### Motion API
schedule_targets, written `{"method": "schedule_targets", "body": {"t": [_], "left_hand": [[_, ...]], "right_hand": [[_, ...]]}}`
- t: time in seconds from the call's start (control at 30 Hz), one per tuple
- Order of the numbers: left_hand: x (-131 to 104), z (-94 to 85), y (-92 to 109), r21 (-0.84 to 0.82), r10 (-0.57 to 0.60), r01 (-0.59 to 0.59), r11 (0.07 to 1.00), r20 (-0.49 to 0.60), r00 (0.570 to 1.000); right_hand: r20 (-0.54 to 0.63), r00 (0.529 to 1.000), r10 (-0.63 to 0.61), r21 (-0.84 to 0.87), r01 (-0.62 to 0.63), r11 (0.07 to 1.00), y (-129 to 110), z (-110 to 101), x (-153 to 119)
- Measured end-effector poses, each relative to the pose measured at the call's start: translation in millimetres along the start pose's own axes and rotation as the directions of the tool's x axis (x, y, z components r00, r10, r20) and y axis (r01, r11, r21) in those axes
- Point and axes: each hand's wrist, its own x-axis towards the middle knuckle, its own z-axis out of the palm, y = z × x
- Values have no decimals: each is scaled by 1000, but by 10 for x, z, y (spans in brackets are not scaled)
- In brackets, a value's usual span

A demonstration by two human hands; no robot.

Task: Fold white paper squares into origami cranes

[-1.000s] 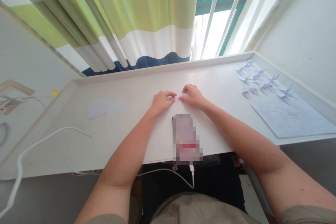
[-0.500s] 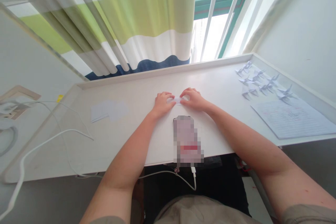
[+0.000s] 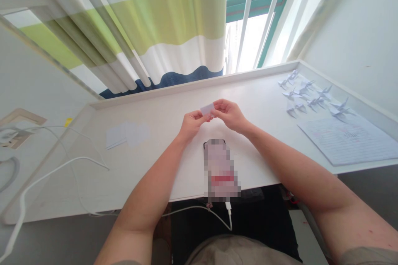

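A small folded piece of white paper [image 3: 207, 109] is held between my two hands above the white desk [image 3: 161, 174]. My left hand [image 3: 192, 123] pinches its lower left part with thumb and fingers. From the other side, my right hand [image 3: 229, 114] grips the right edge, thumb in front and fingers behind. Just below the hands lies a phone [image 3: 219, 165], its screen blurred out, with a white cable plugged into its near end.
Several folded paper cranes [image 3: 315, 99] stand at the right back, beside a stack of written sheets [image 3: 348, 140]. Loose white paper squares [image 3: 116, 134] lie on the left. White cables [image 3: 62, 167] loop over the desk's left end. A raised rim borders the back.
Both hands have lifted the paper from the desktop and tilted it, so its flat face now shows. Earlier the fingertips pressed it against the desk. The view has shifted slightly.
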Motion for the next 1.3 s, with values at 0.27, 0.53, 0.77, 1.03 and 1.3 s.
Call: {"method": "schedule_targets", "body": {"t": [0.27, 0.53, 0.77, 1.03, 1.3], "left_hand": [[-83, 77, 117, -42, -85, 87, 995, 51, 995], [-91, 99, 98, -24, -72, 73, 997, 30, 997], [-111, 167, 129, -87, -18, 21, 996, 32, 999], [-93, 77, 111, 77, 41, -47, 996, 77, 996], [-76, -83, 132, 140, -32, -13, 990, 313, 949]], "right_hand": [[-75, 997, 18, 40, -15, 999, -112, 11, -25], [-34, 998, 52, 53, -50, 997, -189, 1, -32], [-93, 995, 25, 65, -19, 998, -176, 54, -36], [-70, 993, 92, -41, -95, 995, -183, -58, -16], [118, 993, 20, -237, 8, 971, -191, -148, -32]]}}
